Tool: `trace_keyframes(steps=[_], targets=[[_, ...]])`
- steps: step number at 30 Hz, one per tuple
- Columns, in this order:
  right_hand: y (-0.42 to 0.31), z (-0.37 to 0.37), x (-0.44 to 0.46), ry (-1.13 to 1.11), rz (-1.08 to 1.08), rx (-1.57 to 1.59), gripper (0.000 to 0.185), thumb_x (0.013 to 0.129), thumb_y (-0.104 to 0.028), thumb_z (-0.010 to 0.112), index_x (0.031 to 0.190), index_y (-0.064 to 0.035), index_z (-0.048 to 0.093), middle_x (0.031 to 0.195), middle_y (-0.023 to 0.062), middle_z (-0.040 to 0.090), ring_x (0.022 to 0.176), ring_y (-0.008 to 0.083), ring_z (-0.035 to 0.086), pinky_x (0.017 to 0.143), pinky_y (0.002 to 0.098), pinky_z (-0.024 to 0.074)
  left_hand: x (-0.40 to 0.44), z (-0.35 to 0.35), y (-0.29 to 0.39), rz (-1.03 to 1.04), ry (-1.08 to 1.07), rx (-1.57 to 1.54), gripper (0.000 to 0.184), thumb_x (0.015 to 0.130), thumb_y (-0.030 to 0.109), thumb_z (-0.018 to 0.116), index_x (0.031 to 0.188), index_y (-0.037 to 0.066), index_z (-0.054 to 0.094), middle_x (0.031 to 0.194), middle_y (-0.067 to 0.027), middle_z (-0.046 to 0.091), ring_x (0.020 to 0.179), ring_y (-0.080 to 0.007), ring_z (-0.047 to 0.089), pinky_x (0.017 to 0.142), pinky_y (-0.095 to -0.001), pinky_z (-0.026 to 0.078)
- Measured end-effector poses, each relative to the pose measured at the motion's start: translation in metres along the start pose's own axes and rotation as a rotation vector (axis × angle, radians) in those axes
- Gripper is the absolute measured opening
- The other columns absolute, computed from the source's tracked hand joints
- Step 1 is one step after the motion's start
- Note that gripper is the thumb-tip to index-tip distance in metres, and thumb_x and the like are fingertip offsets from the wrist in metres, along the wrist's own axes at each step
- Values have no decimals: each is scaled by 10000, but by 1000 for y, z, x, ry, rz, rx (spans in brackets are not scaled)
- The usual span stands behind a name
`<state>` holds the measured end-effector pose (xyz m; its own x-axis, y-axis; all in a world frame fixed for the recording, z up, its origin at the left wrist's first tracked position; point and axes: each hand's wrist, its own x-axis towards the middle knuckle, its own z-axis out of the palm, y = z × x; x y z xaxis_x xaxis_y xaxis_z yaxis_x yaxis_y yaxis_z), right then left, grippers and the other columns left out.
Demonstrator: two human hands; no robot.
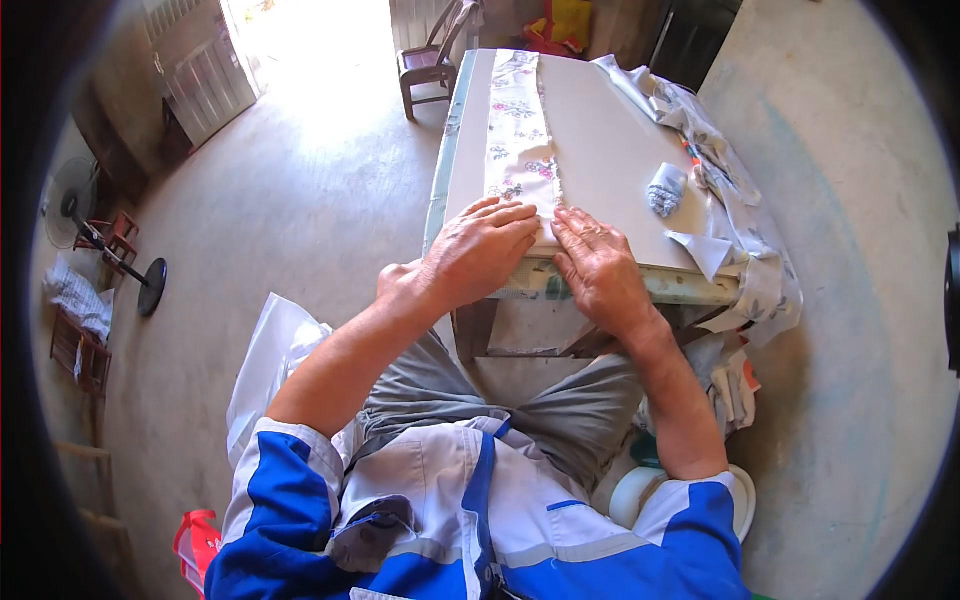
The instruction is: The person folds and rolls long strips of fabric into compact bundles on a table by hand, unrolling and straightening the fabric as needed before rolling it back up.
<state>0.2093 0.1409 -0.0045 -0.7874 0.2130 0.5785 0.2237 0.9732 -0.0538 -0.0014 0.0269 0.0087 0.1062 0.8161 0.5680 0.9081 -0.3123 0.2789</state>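
Note:
A long strip of white floral cloth (517, 130) lies lengthwise on the pale tabletop (605, 130), its right edge frayed. My left hand (478, 250) rests across the near end of the strip, fingers stretched out and flat. Beside it, my right hand (597, 262) lies on the strip's right edge near the table's front, fingers extended and thumb toward the left hand. Part of the cloth's near end is hidden under the hands. Neither hand is wrapped round anything.
Crumpled cloth scraps (715, 170) hang over the table's right side. A small grey-white bundle (667, 190) and a white scrap (703, 252) sit on the tabletop. A chair (430, 65) stands beyond, a fan (110, 245) at left, and white cloth (268, 355) beside my left leg.

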Motion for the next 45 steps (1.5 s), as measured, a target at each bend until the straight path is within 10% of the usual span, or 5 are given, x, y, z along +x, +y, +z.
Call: trace_keyframes(steps=[26,45], targets=[[-18,-14,7,97,28,-56,333,929,-161,758,1236,-38,716,1188,101,707,1145,305,641,965,443,494,-17,-22,-10,75,71,-33,249,920,103,747,1166,67,764,1177,-115,770,1165,-308,693,1008,-439,576],[-5,-2,35,101,271,192,344,1013,-124,663,1317,29,613,1143,241,720,1046,442,666,943,531,519,12,-25,-30,-144,1,-115,384,1012,188,671,1392,133,673,1198,-187,704,1113,-390,716,1007,-487,549]])
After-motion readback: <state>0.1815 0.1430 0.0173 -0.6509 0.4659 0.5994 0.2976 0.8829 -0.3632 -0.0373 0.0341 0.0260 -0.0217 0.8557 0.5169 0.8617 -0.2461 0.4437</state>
